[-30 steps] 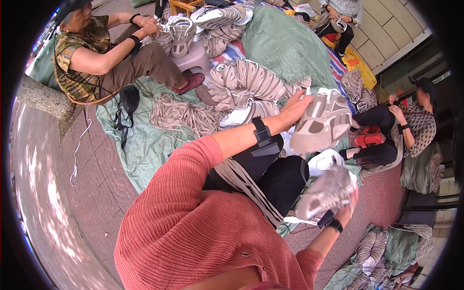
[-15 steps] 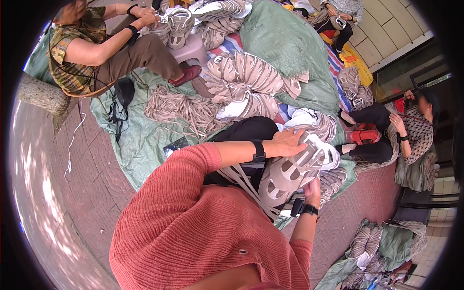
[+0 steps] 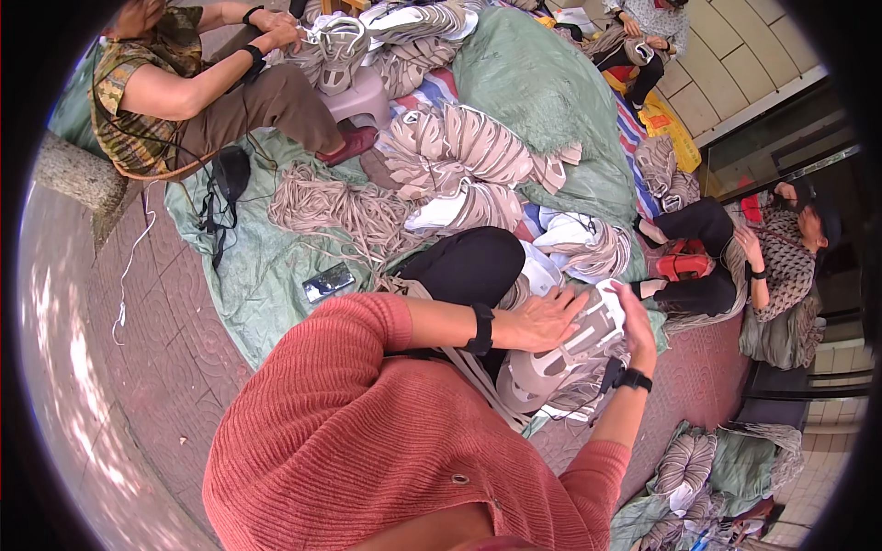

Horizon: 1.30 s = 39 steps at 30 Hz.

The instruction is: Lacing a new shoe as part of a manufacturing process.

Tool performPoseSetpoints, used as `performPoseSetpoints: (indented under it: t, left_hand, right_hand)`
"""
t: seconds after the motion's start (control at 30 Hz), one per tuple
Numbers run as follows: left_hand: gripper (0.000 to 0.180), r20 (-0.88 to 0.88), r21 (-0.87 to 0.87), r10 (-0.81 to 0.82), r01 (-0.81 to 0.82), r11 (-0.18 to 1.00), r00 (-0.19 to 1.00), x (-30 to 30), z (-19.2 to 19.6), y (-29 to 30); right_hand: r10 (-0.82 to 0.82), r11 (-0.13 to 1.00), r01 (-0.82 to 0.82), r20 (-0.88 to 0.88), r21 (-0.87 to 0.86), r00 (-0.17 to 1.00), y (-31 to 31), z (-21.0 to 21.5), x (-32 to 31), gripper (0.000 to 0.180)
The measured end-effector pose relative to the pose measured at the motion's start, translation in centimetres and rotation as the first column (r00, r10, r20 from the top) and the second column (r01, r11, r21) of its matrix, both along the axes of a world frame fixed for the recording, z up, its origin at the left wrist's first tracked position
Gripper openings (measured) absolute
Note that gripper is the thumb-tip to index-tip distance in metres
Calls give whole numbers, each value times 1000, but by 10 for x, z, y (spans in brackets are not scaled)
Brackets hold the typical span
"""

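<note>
A beige and white shoe [image 3: 562, 354] lies across my lap, sole side partly up. My left hand [image 3: 544, 319] rests flat on its upper side, fingers spread over the shoe. My right hand [image 3: 636, 321] grips its far end from the right. Both wrists carry black bands. Beige laces [image 3: 478, 372] hang from my lap under the shoe. My rust-red sweater sleeves fill the lower part of the view.
Piles of the same beige shoes [image 3: 469, 147] and a bundle of beige laces [image 3: 340, 207] lie on a green tarp [image 3: 266, 275]. A phone [image 3: 328, 281] lies on the tarp. One person sits at upper left, another at right, a third at the top.
The shoe has come down from chest height onto my lap. My left hand moved from its top to lie flat on it, and my right hand now holds its far end.
</note>
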<state>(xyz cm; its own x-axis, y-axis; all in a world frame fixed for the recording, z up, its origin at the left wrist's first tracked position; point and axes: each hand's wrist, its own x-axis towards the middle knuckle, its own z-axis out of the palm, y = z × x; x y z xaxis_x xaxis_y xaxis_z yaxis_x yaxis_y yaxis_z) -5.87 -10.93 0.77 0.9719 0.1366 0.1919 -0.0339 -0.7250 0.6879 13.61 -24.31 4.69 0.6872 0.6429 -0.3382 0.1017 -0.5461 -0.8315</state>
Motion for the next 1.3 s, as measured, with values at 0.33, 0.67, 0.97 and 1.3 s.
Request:
performPoseSetpoints:
  t: [0.33, 0.67, 0.97, 1.3]
  left_hand:
    - [38, -404, -791, -249, -199, 578, 880, -18, -45, 12]
    - [15, -319, -906, -27, -296, 302, 947, -5, -44, 42]
    - [60, 128, -432, -73, 122, 894, 989, -25, 4, 25]
    - [104, 204, 189, -49, 10, 982, 978, -50, -8, 4]
  right_hand:
    - [33, 998, -34, 21, 44, 999, -39, -24, 25, 43]
    - [266, 954, -282, -144, -101, 953, 14, 15, 4, 32]
    - [350, 937, -350, 0, 10, 937, 12, -6, -7, 31]
    - [461, 887, -455, 235, -81, 856, 64, -21, -20, 36]
